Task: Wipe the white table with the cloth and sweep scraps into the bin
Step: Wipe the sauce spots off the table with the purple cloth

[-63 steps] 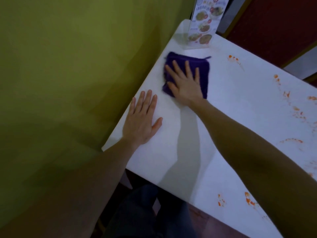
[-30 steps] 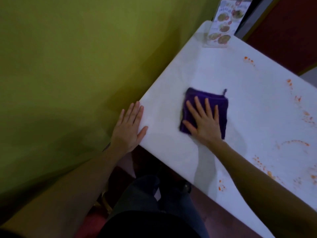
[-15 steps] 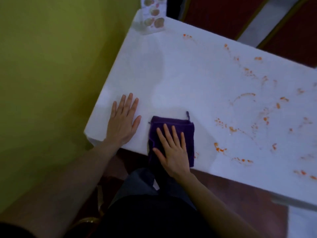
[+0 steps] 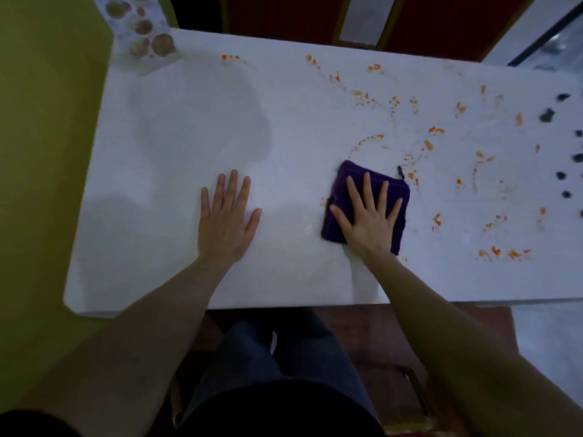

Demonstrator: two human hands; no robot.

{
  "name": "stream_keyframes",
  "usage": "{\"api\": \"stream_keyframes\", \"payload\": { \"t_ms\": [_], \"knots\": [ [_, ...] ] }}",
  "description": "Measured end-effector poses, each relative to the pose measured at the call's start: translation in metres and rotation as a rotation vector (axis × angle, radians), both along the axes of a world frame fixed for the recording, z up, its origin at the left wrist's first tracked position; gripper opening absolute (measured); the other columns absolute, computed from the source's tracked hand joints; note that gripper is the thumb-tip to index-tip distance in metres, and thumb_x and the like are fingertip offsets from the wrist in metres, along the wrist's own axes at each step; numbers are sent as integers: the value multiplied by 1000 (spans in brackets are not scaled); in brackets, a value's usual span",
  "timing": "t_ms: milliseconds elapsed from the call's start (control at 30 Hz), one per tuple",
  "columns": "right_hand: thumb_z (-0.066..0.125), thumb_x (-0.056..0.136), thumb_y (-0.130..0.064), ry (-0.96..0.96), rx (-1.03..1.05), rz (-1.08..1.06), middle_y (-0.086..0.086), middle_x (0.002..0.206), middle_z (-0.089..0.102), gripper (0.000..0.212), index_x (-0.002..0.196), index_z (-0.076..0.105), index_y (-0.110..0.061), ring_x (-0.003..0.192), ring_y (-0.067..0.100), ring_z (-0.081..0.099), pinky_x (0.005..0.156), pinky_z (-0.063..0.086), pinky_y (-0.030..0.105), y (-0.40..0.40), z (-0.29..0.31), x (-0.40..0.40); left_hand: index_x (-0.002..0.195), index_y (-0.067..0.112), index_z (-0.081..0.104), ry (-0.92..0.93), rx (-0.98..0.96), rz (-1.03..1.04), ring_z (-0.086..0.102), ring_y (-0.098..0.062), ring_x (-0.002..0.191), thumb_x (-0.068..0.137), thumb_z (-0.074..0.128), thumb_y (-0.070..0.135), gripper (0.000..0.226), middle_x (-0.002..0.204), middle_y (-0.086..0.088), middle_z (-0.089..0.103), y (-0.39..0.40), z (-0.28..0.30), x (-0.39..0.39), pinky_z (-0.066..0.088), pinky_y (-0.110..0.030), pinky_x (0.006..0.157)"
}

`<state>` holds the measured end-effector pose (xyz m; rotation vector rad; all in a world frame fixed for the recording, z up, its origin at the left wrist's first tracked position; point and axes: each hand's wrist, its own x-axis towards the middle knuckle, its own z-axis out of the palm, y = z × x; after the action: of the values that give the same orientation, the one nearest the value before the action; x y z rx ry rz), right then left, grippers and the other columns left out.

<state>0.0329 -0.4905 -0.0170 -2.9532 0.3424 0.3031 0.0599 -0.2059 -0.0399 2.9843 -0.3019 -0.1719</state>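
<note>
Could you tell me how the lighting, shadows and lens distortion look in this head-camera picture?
Head view: dim, bluish light; soft grey shadows on the white table at its left end; wide-angle bending curves the table's edges; motion blur softens the purple cloth under the right hand; the left hand lies flat, fairly sharp.

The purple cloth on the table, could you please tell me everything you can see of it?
The purple cloth is a dark, soft-looking fabric square, apparently folded, with a small loop at its far right corner. It lies flat on the white table, right of centre and nearer the front edge, at the border between the clean-looking left part and the orange smears. The right hand presses on it, palm down, fingers spread. The left hand rests apart on bare table.
</note>
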Motion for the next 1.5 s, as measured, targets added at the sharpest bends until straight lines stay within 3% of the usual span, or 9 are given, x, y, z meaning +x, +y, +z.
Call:
{"api": "stream_keyframes", "payload": {
  "t_ms": [167, 333, 533, 733, 900, 1000, 1100, 1267, 1500],
  "knots": [
    [19, 92, -73, -27, 15, 129, -4, 165, 4, 75, 156, 7, -37, 150, 37, -6, 116, -7, 63, 51, -2, 27, 158, 20, 12, -30, 4, -2, 7, -27, 153, 100, 22, 51, 67, 166, -5, 8, -2, -2, -2, 9, -54, 122],
    [26, 96, -67, -65, 30, 344, -5, 165, 3, 69, 156, 9, -38, 151, 32, -4, 117, -1, 62, 47, -4, -39, 158, 21, 10, -27, 21, -6, 5, -26, 153, 99, 20, 52, 67, 166, -5, 6, -2, -2, -2, 8, -53, 122],
    [26, 93, -70, -39, -40, 227, -5, 164, 11, 70, 155, 18, -38, 151, 32, 7, 116, 6, 65, -49, -2, -73, 158, 22, 12, -29, 2, 7, 4, -24, 153, 99, 22, 52, 67, 167, -3, 6, -3, -2, 1, 5, -51, 123],
    [14, 91, -73, -9, -9, 48, -3, 165, 2, 74, 156, 5, -39, 150, 37, -5, 113, -4, 68, -58, 0, 31, 159, 23, 10, -36, 12, 4, 2, -24, 154, 100, 20, 52, 67, 167, -3, 4, -2, -2, 0, 6, -51, 123],
    [24, 93, -68, -58, -14, 234, -5, 165, 9, 71, 155, 12, -38, 149, 40, 1, 114, -1, 68, 24, -4, 67, 158, 23, 11, -49, 12, 6, 3, -23, 154, 100, 21, 52, 66, 167, -3, 6, -1, -2, -2, 6, -50, 123],
    [22, 96, -65, -62, 4, 432, -5, 165, 4, 67, 156, 9, -38, 150, 36, -4, 116, -4, 64, 46, -4, 32, 159, 23, 9, -43, 21, 0, 3, -23, 153, 100, 19, 52, 66, 167, -3, 5, -2, -2, -2, 6, -50, 123],
    [26, 97, -64, -81, 2, 542, -5, 165, 7, 66, 156, 13, -37, 151, 32, -1, 116, 3, 64, 18, -7, -9, 159, 24, 8, -32, 24, 5, 1, -23, 153, 100, 18, 53, 66, 167, -2, 3, -3, -1, -1, 5, -50, 123],
    [25, 92, -71, -70, -65, 494, -6, 164, 11, 71, 155, 18, -39, 151, 30, 5, 115, 8, 65, -57, -6, -24, 159, 23, 11, -35, 12, 11, 3, -23, 153, 100, 20, 52, 66, 166, -3, 6, -3, -1, 0, 6, -50, 123],
    [19, 83, -84, -31, -65, 487, -2, 165, 1, 85, 156, 7, -40, 149, 40, -3, 113, -2, 70, -35, -3, 22, 158, 23, 14, -45, 6, 14, 6, -24, 153, 100, 22, 52, 66, 166, -3, 8, -3, -1, -1, 8, -50, 123]
  ]
}}
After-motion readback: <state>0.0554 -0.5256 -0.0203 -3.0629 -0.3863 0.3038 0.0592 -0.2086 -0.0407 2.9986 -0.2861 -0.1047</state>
